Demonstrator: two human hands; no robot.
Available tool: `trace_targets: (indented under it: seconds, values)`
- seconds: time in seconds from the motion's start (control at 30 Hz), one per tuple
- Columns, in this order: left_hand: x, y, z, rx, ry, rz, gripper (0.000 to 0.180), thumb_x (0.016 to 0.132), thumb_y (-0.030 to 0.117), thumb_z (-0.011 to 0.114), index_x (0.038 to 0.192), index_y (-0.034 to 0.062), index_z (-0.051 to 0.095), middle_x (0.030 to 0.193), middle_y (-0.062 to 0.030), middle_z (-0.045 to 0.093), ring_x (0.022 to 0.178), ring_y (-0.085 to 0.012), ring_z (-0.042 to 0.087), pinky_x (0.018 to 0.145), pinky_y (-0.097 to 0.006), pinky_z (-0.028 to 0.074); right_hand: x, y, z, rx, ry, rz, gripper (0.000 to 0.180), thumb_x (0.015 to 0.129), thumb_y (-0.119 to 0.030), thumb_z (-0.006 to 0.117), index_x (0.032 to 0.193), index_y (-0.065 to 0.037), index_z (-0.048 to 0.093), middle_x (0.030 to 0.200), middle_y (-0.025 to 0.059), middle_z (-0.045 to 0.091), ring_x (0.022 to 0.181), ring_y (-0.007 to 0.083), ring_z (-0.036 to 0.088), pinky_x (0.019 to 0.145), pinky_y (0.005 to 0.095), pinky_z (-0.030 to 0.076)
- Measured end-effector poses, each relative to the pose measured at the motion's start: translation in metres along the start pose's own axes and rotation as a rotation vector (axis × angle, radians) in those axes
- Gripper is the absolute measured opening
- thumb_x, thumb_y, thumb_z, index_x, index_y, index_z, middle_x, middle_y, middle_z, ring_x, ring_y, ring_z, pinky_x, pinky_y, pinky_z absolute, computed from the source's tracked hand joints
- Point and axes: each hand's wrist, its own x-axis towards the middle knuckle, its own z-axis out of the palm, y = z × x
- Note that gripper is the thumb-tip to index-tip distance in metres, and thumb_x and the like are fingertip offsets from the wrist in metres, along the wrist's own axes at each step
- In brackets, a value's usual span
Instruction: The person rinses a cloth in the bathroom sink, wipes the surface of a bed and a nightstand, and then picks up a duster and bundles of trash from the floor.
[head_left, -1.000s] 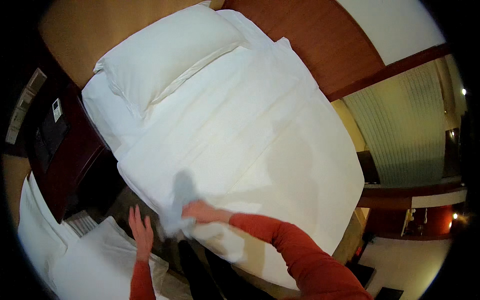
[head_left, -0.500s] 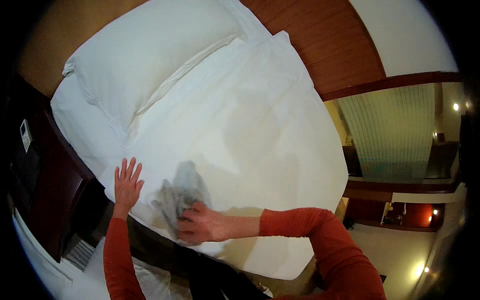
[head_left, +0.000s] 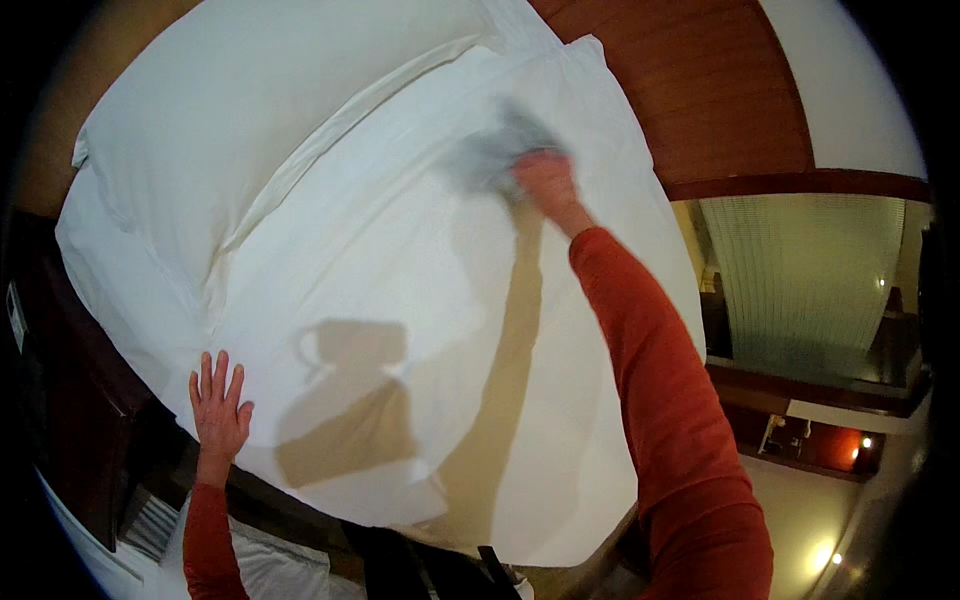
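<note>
My right hand (head_left: 545, 180) is stretched far across the bed and closed on a grey cloth (head_left: 490, 150), which is smeared by motion over the white sheet (head_left: 430, 280). Whether the cloth touches the sheet just now, I cannot tell. At the bed's near left edge my left hand (head_left: 219, 415) lies flat on the sheet, its fingers spread and holding nothing. A large white pillow (head_left: 270, 110) rests at the far left of the bed, well away from both hands.
A dark wooden nightstand (head_left: 80, 400) stands against the bed's left side. Beyond the far right rises a brown wood panel (head_left: 700, 90), and a window with a pale blind (head_left: 800, 270) is to the right. White bedding (head_left: 280, 560) lies low at the lower left.
My right hand has swept the grey cloth from the near edge up and right across the sheet, the arm now extended. My left hand stays flat by the near left edge; the view has shifted slightly.
</note>
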Motion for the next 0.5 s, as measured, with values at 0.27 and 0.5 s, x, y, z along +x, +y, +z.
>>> trace_targets:
  seconds: [0.27, 0.5]
  values:
    - [0.071, 0.066, -0.034, -0.199, 0.286, -0.045, 0.039, 0.077, 0.014, 0.056, 0.114, 0.0027, 0.053, 0.134, -0.0177, 0.039, 0.126, -0.0404, 0.03, 0.102, -0.054, 0.022, -0.164, 0.218, 0.015, 0.374, -0.131, 0.917, 0.05, 0.071, -0.016, 0.056, 0.119, -0.002, 0.052, 0.114, 0.0178, 0.056, 0.104, 0.0323, 0.055, 0.087, 0.0387, 0.045]
    - [0.251, 0.133, -0.049, -0.123, 0.29, 0.051, 0.052, 0.082, 0.024, 0.057, 0.131, 0.0152, 0.043, 0.144, -0.01, 0.026, 0.133, -0.0361, 0.019, 0.105, -0.054, 0.019, -0.141, 0.091, -0.118, 0.988, 0.207, 0.476, 0.038, 0.057, -0.003, 0.068, 0.094, -0.002, 0.06, 0.09, 0.0125, 0.062, 0.082, 0.0267, 0.06, 0.071, 0.0347, 0.048]
